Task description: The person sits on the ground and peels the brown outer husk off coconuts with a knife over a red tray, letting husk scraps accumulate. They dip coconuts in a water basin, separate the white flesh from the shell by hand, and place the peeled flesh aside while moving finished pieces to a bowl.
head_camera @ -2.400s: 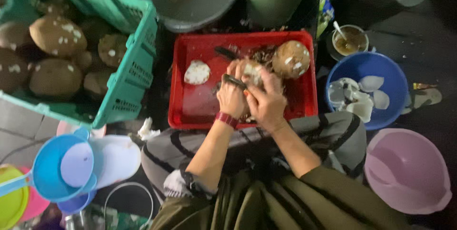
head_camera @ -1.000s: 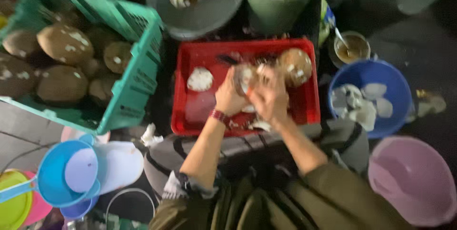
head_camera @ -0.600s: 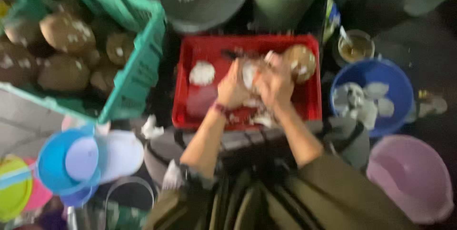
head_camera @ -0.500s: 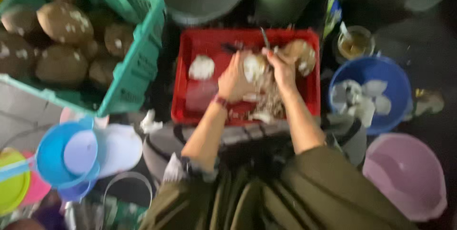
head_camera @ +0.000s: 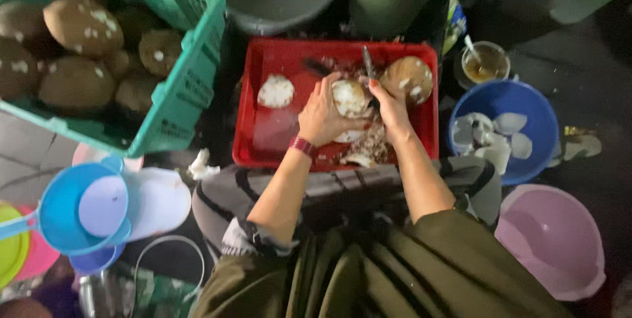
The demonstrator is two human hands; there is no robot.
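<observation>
Head view shows me my left hand (head_camera: 320,118) still cupping the pale peeled coconut (head_camera: 349,97) over the red tray (head_camera: 276,143), while my right hand (head_camera: 390,104), gripping the knife (head_camera: 368,68), has lifted its blade upright, so peeling pauses.

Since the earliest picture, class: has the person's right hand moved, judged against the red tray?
Yes. The right hand has shifted toward the tray's far rim, now beside the brown coconut, gripping a knife that points away from the person.
</observation>
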